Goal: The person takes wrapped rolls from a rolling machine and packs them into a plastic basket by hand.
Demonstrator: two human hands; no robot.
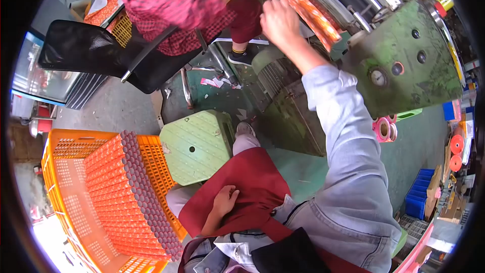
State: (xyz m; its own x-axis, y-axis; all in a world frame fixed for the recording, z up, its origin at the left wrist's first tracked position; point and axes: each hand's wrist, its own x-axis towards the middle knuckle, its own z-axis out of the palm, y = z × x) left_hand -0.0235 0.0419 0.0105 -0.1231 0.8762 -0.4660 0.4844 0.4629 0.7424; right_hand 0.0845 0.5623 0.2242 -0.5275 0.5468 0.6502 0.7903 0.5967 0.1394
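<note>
My right hand (279, 23) is raised at the green machine, its fingers curled in beside an orange patterned tube (316, 17) that lies slanted along the machine's front. What its fingertips hold, if anything, is hidden. Low in my lap, my left hand (225, 201) rests on a dark red apron (252, 177), fingers loosely laid and holding nothing. To the left, an orange plastic crate (65, 144) holds a stack of orange patterned tubes (108, 197), their round open ends facing right.
A co-worker in a checked shirt (166, 5) sits on a black chair (81, 48), one hand at the machine. The green machine body (404, 55) stands right, a motor (273, 71) below. A green stool (194, 146) is beside the crate. Paper scraps (214, 82) litter the floor.
</note>
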